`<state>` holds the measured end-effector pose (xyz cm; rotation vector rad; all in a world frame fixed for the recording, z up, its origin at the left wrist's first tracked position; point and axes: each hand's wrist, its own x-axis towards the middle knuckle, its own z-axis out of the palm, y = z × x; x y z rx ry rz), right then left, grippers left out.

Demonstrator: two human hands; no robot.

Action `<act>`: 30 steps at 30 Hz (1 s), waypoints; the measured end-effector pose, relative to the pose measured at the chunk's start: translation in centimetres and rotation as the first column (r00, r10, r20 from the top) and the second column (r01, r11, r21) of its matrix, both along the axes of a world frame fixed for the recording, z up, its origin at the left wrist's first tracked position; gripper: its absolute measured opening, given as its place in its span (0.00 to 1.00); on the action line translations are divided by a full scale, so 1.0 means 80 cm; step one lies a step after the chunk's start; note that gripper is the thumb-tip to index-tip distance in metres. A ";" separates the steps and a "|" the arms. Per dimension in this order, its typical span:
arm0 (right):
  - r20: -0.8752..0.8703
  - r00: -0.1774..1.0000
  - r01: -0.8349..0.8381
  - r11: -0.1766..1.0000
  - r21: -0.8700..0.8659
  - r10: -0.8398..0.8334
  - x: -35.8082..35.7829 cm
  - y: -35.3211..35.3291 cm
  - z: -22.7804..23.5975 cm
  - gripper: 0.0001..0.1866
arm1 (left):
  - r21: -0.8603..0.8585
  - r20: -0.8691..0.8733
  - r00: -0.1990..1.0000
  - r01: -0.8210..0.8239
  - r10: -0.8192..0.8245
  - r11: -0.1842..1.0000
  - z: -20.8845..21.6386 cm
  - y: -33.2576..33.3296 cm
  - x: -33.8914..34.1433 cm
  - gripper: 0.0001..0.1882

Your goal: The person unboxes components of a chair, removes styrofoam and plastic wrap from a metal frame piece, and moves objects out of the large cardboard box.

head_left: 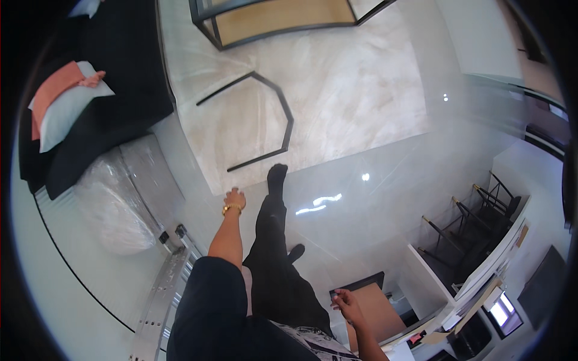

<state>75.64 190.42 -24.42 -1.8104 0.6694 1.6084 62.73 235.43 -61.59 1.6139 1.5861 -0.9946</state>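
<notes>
My left hand (235,199), with a gold bracelet at the wrist, reaches forward beside my leg. Its fingers are apart and nothing shows in them. Ahead of it, a black angular metal frame (290,123) lies on the pale rug (355,84), its open side to the left. My dark-socked foot (277,174) is by the frame's near corner. At the lower right, my right hand (348,305) has its fingers curled together; anything inside is too small to name. Close by that hand is a brown cardboard box (378,310) with a dark edge.
A black-framed wooden table (283,19) stands at the far side. To the left are a black sofa (129,66), a white pillow with orange cloth (75,105), a plastic-wrapped grey piece (114,201) and a metal ladder (158,301). Black stools (469,225) stand right.
</notes>
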 end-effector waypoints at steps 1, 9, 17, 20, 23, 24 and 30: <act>0.023 1.000 0.014 1.000 0.011 -0.014 -0.005 -0.006 0.008 0.20 | -0.010 0.010 1.000 0.002 -0.002 1.000 0.023 -0.005 -0.010 0.27; 0.257 0.894 0.363 0.930 0.064 -0.367 -0.151 -0.103 0.074 0.18 | -0.073 0.262 0.918 0.326 -0.297 0.942 0.185 -0.038 0.038 0.16; 0.414 0.599 0.743 0.669 0.031 -0.685 -0.459 -0.266 0.069 0.21 | 0.200 0.662 0.262 0.842 -0.703 0.501 0.257 -0.176 0.108 0.10; 0.445 0.302 0.937 0.348 0.023 -0.843 -0.631 -0.289 0.062 0.21 | -0.076 0.552 0.492 0.834 -0.673 0.547 0.304 -0.311 0.113 0.09; 0.463 -0.004 1.000 -0.013 -0.017 -0.886 -0.787 -0.266 0.060 0.18 | -0.075 0.592 0.306 0.942 -0.745 0.327 0.328 -0.476 0.109 0.09; 0.457 -0.063 0.993 -0.100 -0.057 -0.887 -0.849 -0.262 0.060 0.18 | -0.082 0.618 0.279 0.953 -0.735 0.292 0.337 -0.550 0.080 0.09; 0.454 -0.406 0.865 -0.494 -0.088 -0.793 -0.979 -0.187 0.049 0.17 | -0.075 0.778 -0.082 0.972 -0.623 -0.222 0.389 -0.821 -0.038 0.14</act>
